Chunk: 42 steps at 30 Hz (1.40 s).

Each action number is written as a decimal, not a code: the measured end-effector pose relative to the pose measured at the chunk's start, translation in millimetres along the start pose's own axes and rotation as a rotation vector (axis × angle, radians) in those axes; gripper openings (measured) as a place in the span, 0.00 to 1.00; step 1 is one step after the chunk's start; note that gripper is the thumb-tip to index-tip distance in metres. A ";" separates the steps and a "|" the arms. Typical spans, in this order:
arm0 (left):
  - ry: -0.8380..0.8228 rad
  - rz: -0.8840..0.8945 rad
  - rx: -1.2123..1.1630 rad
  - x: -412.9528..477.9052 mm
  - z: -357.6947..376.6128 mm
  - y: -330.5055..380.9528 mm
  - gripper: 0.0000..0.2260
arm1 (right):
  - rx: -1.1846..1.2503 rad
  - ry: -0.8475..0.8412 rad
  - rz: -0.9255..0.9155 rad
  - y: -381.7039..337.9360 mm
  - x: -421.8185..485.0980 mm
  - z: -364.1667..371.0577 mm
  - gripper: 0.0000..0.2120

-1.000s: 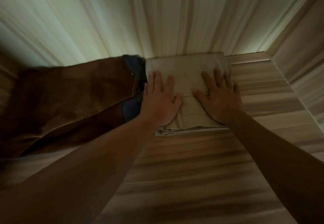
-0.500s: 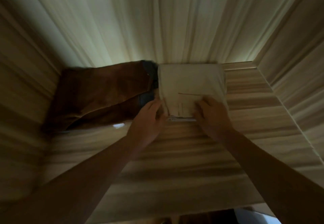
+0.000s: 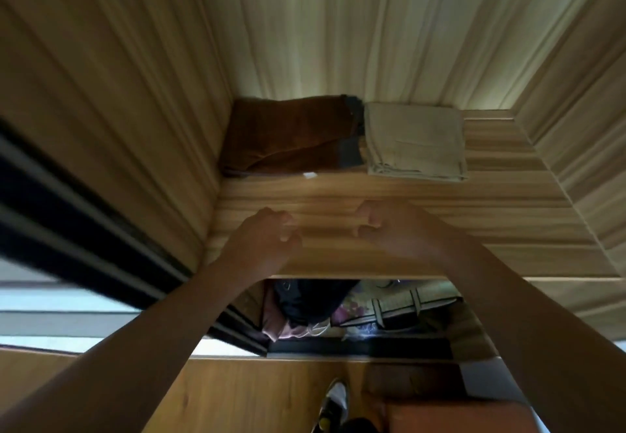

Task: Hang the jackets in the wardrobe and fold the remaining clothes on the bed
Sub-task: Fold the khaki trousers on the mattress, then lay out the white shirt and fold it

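A folded beige garment (image 3: 415,143) lies at the back of a wooden wardrobe shelf (image 3: 372,195). Left of it, touching, lies a folded brown garment (image 3: 288,136) with a dark blue piece (image 3: 350,153) showing at its right edge. My left hand (image 3: 264,239) and my right hand (image 3: 393,229) hover over the front part of the shelf, well short of the clothes. Both hold nothing and their fingers hang loosely curled.
Wooden side walls close the shelf at left (image 3: 118,110) and right (image 3: 576,110). Below the shelf edge hang dark and pink clothes (image 3: 301,310) and a striped bag (image 3: 399,307). A dark sliding-door track (image 3: 84,229) runs at left. My shoe (image 3: 333,402) stands on the floor.
Both hands left the beige garment and drew back toward me to the shelf's front. The view pulled back, so the lower compartment and floor now show.
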<state>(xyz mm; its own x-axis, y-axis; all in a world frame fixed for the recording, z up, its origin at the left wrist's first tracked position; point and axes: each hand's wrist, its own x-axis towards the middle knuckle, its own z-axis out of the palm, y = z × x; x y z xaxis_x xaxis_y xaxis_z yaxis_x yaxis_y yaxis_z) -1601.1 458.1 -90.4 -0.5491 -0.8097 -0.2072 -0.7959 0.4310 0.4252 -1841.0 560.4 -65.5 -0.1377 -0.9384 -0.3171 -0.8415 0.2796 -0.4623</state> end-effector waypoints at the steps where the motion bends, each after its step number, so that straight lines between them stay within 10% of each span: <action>1: 0.012 0.007 0.013 -19.0 -2.9 -6.0 0.21 | -0.012 -0.011 -0.015 -9.7 -8.9 7.5 0.15; 24: 0.245 -0.856 -0.194 -546.5 -38.4 -319.4 0.21 | -0.428 -0.480 -0.627 -457.5 -117.6 276.5 0.20; 42: 0.601 -1.688 -0.509 -720.3 -19.1 -437.3 0.21 | -0.867 -0.809 -1.489 -828.2 -135.9 522.5 0.21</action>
<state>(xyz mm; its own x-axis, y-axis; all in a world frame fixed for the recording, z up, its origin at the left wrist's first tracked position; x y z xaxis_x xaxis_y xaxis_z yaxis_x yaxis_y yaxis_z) -852.7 845.3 -110.4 0.8837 -0.2641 -0.3864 -0.1294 -0.9313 0.3405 -852.4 562.5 -72.2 0.8700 0.0911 -0.4846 -0.0584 -0.9568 -0.2848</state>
